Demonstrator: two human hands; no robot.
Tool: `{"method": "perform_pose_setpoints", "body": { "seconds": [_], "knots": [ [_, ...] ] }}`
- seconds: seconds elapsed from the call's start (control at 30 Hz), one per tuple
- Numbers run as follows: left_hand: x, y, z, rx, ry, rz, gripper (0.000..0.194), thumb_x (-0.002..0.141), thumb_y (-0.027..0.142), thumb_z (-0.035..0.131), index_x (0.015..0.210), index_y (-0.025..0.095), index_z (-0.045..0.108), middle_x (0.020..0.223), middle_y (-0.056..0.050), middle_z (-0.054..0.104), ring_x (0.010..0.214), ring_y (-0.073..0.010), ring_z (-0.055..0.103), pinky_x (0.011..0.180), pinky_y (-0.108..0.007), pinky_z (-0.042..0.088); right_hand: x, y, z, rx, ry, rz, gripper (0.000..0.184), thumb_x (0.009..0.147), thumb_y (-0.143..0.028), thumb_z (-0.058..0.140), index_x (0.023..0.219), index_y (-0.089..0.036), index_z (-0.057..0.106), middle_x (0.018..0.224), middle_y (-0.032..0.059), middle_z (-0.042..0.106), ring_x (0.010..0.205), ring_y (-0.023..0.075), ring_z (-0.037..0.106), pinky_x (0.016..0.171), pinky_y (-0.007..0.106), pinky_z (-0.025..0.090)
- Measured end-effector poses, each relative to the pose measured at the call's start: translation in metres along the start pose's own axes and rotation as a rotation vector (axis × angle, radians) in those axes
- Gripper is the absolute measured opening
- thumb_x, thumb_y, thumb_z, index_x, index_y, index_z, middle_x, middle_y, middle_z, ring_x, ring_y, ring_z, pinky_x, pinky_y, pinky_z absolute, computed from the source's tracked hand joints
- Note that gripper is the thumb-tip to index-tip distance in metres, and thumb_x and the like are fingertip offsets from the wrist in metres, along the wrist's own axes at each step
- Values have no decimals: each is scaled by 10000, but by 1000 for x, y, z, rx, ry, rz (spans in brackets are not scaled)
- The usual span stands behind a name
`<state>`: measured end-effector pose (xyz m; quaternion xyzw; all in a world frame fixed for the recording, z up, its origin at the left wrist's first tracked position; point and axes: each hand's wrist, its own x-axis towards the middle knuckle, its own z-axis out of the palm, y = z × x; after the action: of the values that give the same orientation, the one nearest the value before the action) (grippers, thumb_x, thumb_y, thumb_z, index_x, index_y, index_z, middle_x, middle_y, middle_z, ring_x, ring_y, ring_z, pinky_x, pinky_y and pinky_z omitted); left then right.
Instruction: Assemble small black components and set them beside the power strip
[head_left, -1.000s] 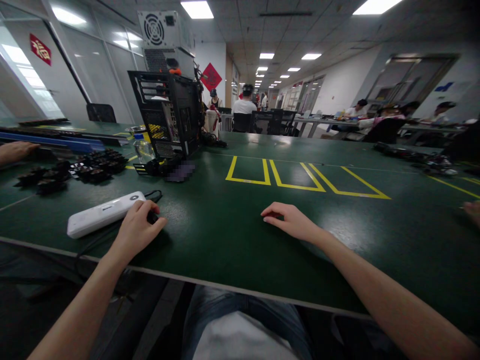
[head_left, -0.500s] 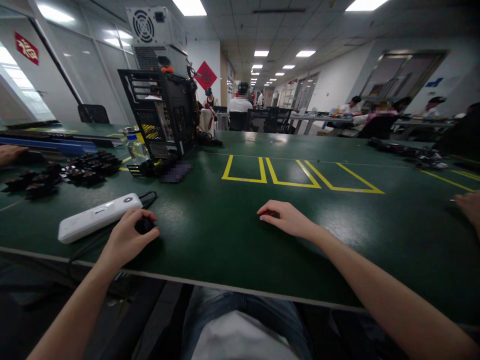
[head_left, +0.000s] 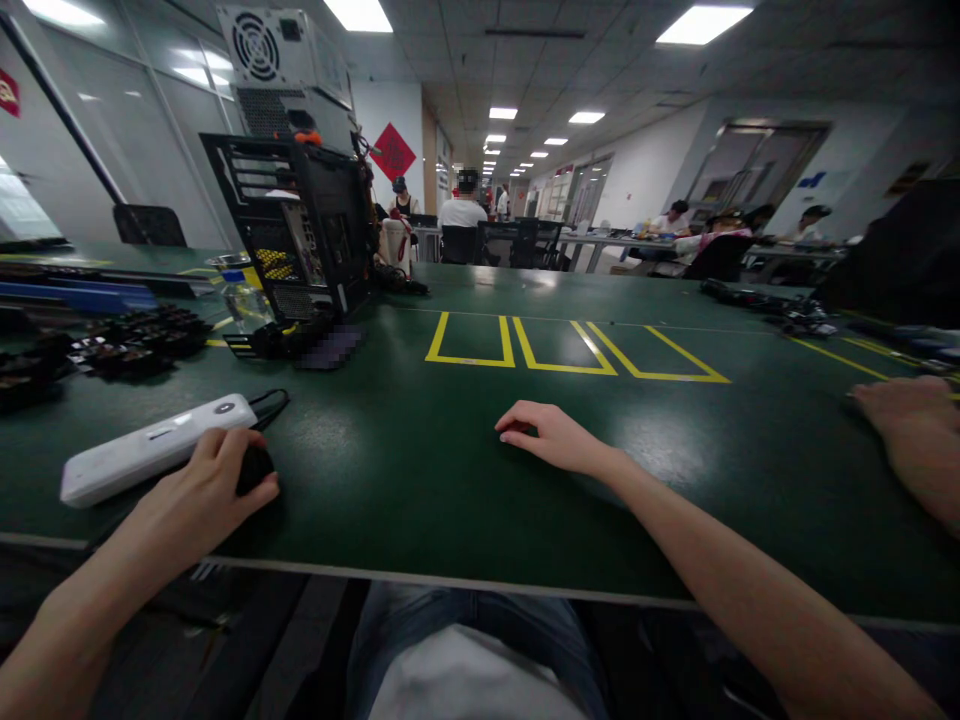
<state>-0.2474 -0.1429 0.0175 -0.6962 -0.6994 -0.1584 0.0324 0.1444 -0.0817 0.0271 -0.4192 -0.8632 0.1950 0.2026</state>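
Across a green table (head_left: 390, 480) stands a black computer case (head_left: 334, 225), nearer lies a long white device (head_left: 150, 448), the right hand (head_left: 556, 438) hovers loosely half-open, and beside the device the left hand (head_left: 196, 495) grips a small dark object (head_left: 256, 468).

Grey ceiling (head_left: 442, 55) w/ bright panel lights (head_left: 703, 24), glass wall (head_left: 112, 120) on L, white wall (head_left: 641, 185) on R w/ metal-framed panes (head_left: 739, 172), red sign (head_left: 393, 152) L of ctr, blk chairs (head_left: 517, 243) & desks (head_left: 600, 240) at back, green counter (head_left: 420, 470) up front.
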Motion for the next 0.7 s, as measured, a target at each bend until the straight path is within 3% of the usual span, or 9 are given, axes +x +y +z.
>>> {"method": "perform_pose_setpoints", "body": {
  "seconds": [0.23,0.33,0.4,0.53,0.7],
  "knots": [
    [12,-6,9,17,-12,39,424,629,481,528,958,241,411,931,-27,553,797,-230,566,708,-329,425,2,4,1,8,-8,-10,216,775,-331,478,929,-220,580,923,30,564,806,149,536,730,317,441],
    [17,5,11,-95,-51,162,396,638,446,534,949,236,405,1034,-20,539,861,-210,555,761,-305,411,2,4,1,5,-8,-11,222,774,-336,477,932,-220,581,928,32,563,809,151,535,731,318,439],
    [23,17,14,-117,-107,191,405,637,449,534,954,229,412,950,-16,562,793,-201,566,705,-294,421,2,4,1,2,-10,-17,225,775,-338,475,932,-217,582,927,34,562,808,150,535,732,318,440],
    [50,64,26,-171,-157,265,402,638,441,533,960,226,423,828,-7,563,711,-192,566,605,-281,418,3,3,1,21,-8,-9,227,773,-332,477,939,-214,575,935,33,556,809,146,534,732,321,447],
    [97,155,57,-335,-118,471,355,644,365,560,933,214,422,926,-38,550,801,-203,551,637,-303,417,14,13,10,170,85,74,302,755,-355,499,1015,-203,521,962,39,558,827,145,540,746,323,461]
  ]
}}
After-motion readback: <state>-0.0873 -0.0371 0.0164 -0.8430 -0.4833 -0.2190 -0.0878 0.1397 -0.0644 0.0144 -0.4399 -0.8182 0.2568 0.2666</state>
